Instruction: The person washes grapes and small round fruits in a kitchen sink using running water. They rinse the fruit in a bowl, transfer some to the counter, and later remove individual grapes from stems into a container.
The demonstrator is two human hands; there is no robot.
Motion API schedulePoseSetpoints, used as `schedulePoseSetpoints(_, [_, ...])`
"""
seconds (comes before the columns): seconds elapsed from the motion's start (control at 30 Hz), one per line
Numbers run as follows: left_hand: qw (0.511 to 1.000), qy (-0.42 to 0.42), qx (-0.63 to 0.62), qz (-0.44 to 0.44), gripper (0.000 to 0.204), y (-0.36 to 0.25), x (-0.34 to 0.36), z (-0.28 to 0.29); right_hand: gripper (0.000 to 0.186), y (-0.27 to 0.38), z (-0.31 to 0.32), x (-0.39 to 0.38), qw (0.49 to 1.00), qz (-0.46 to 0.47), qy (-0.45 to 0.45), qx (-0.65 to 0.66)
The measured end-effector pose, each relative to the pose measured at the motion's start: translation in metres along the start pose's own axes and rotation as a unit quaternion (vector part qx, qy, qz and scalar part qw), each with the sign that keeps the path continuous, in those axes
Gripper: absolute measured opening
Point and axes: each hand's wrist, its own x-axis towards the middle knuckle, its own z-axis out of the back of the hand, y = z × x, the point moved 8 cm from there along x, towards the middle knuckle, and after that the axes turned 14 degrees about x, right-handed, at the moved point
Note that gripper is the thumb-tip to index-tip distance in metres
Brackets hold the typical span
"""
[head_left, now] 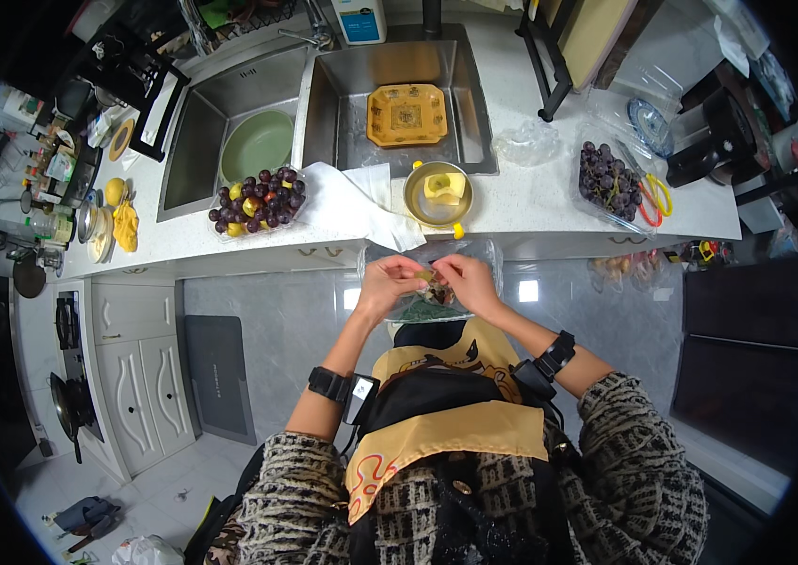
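My left hand [386, 287] and my right hand [472, 282] meet over a bin lined with a clear plastic bag [486, 254], just in front of the counter edge. The fingers of both are pinched together around something small that I cannot make out. Dark and greenish scraps [427, 309] lie in the bag below them. Beyond the hands, on the counter, a small metal bowl [412, 209] with yellow handles holds a pale yellow piece of fruit [443, 186] with a hollow in it. White paper towels [361, 196] lie left of the bowl.
A clear tray of mixed grapes [262, 201] stands left, dark grapes [609, 179] in another at right beside scissors [655, 200]. The double sink holds a green basin [256, 146] and a yellow square dish [407, 115]. A crumpled plastic bag [526, 143] sits beside the sink.
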Motion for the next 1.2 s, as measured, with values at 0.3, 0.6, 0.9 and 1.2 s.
schedulePoseSetpoints(0.3, [0.991, -0.043, 0.105, -0.068, 0.017, -0.035, -0.005, 0.0, 0.022, 0.021, -0.012, -0.003, 0.978, -0.073, 0.045, 0.188])
schedulePoseSetpoints(0.6, [0.893, -0.163, 0.335, -0.253, 0.015, -0.124, 0.017, -0.014, 0.022, -0.002, -0.006, -0.005, 0.977, -0.102, 0.003, 0.187])
schedulePoseSetpoints(0.9, [0.793, -0.211, 0.467, -0.331, 0.017, -0.139, 0.02, -0.022, 0.021, -0.031, -0.005, -0.016, 0.975, -0.147, 0.018, 0.169])
schedulePoseSetpoints(1.2, [0.657, -0.476, 0.527, -0.254, 0.018, -0.162, -0.043, 0.143, 0.019, -0.043, -0.02, -0.006, 0.97, -0.162, 0.044, 0.174])
